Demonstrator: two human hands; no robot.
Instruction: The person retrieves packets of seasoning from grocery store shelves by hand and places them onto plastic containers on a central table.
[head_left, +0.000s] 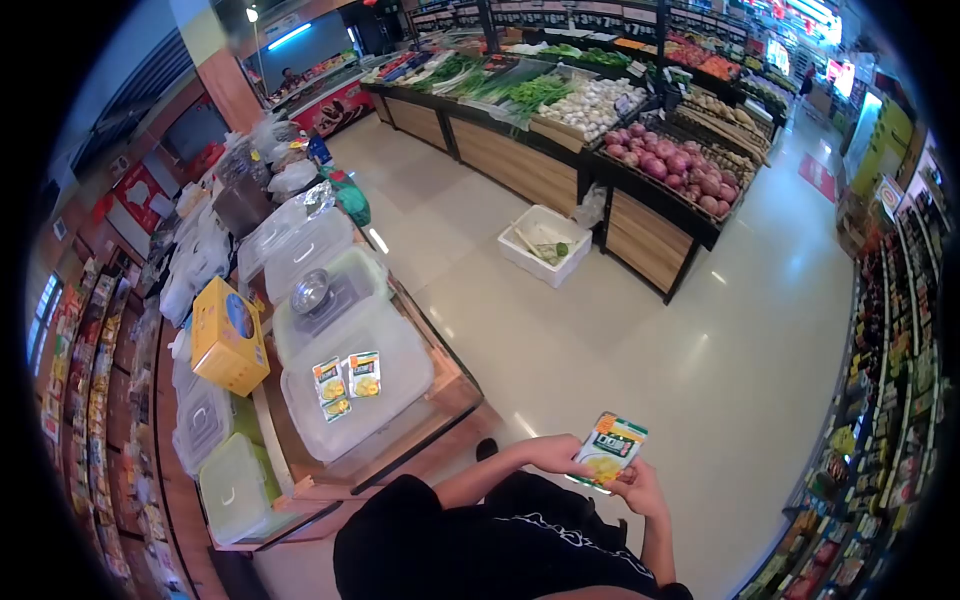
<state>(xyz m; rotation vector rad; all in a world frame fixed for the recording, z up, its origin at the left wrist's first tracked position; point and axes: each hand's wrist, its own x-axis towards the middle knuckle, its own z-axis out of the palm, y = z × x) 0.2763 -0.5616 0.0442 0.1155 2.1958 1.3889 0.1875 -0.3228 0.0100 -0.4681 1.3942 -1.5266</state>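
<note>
A green, white and yellow printed packet [612, 447] is held in front of my body, over the floor. My left hand [558, 455] grips its left edge. At its lower right corner, my right hand [640, 489] pinches it with the thumb on top. Whether more than one packet is in the stack I cannot tell. Similar small packets [364, 374] lie on the cloudy plastic lid [405, 345] of a bin to my left, some of them overlapping.
A yellow box [228, 338] and a metal bowl [310, 291] rest on neighbouring bins. Produce stands hold red onions [680, 170] and garlic [597, 106]. A white crate [545, 246] sits on the floor [660, 345]. Stocked shelves [895, 370] line the right side.
</note>
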